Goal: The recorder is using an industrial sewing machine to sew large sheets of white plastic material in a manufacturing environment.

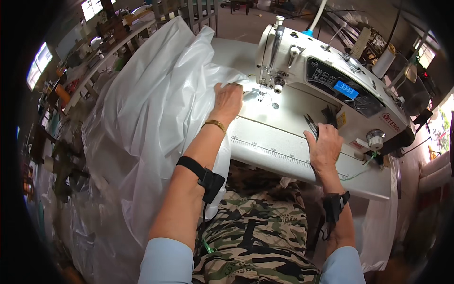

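A large sheet of shiny white plastic-like material (156, 90) lies bunched over the left of the sewing machine's bed and hangs down. My left hand (229, 100) is closed on its edge, just left of the lit needle and presser foot (261, 96). Over the right part of the machine bed (265, 125), my right hand (326, 146) holds dark thread snips (310, 124), their blades apart and pointing up and left. The fingers hide the snips' handle in part.
The white sewing machine head (326, 71) with a lit blue display (346, 90) rises behind my hands. Its handwheel (376, 138) is at the right, with green thread (362, 174) trailing below. A white thread cone (384, 61) stands behind. A camouflage apron (265, 222) covers my lap.
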The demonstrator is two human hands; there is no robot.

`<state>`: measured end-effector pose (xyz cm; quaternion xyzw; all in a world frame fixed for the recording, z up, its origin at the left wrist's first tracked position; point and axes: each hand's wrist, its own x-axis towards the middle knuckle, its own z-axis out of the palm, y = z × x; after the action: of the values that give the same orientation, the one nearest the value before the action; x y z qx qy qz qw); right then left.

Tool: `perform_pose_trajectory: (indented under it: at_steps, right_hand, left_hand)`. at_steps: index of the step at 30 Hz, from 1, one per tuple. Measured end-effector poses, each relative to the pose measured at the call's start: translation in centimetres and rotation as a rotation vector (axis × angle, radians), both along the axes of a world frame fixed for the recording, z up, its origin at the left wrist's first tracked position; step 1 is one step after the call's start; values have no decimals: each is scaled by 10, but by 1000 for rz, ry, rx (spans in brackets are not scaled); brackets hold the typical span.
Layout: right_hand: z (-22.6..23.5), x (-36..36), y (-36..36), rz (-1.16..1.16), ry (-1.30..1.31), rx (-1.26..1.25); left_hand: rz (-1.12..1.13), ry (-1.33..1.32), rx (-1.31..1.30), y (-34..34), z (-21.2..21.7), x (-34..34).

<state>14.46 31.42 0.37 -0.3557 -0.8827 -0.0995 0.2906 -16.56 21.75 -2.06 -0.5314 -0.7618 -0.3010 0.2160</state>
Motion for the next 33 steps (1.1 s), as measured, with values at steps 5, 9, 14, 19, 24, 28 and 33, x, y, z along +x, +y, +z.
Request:
perform_pose_trajectory:
  at_steps: [5,9,14,19,24,28,33]
  right_hand:
    - [-2,3,3,84,38,-94]
    - [-3,-18,-4,338,55,-12]
    - [-4,-69,-23,517,177,-25]
    - [-1,-114,-39,350,156,-213]
    - [0,-131,-34,375,100,-201]
    - [-4,-136,-23,435,81,-183]
    - [-9,-111,-20,494,77,-240]
  left_hand:
    - [115,-36,-98,-18,-1,-1]
    - [69,-92,12,-35,7,13]
    - [31,-22,45,-51,15,32]
    - [19,-32,80,-54,15,32]
    - [8,-46,97,-50,13,33]
    - [7,-50,96,-47,13,33]
    - [19,-82,47,-48,7,24]
